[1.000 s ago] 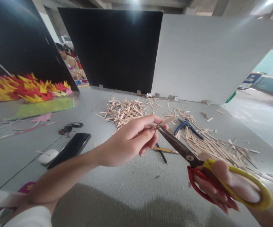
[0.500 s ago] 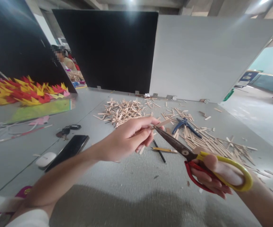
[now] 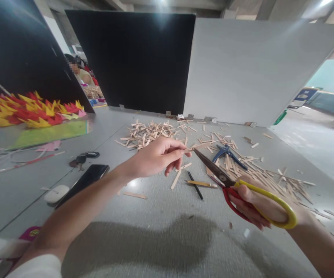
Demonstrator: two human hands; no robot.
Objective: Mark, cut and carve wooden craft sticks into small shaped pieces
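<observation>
Between the thumb and fingers of my left hand [image 3: 162,156] is a thin wooden stick [image 3: 203,146], pointing right. My right hand [image 3: 252,197] is closed round the red and yellow handles of a pair of scissors [image 3: 215,170]. The blades look nearly closed, their tip just below the stick and close to my left fingertips. Beyond my left hand lies a heap of short wooden pieces [image 3: 152,133]. Longer wooden sticks [image 3: 248,170] are spread to the right, with blue pliers [image 3: 227,154] on top of them. A black pen [image 3: 195,186] crosses a yellow pencil-like tool [image 3: 202,184] below the scissors.
On the left lie a black phone [image 3: 83,183], a white mouse-shaped object [image 3: 56,194], keys [image 3: 81,159] and red and yellow folded paper [image 3: 34,112]. Black [image 3: 132,61] and white [image 3: 256,69] upright panels stand behind. A person [image 3: 83,75] sits beyond the gap.
My left hand has risen slightly, and the stick now reaches further out of its fingers. The scissors have shifted a little left and up, their tip coming away from my left fingers.
</observation>
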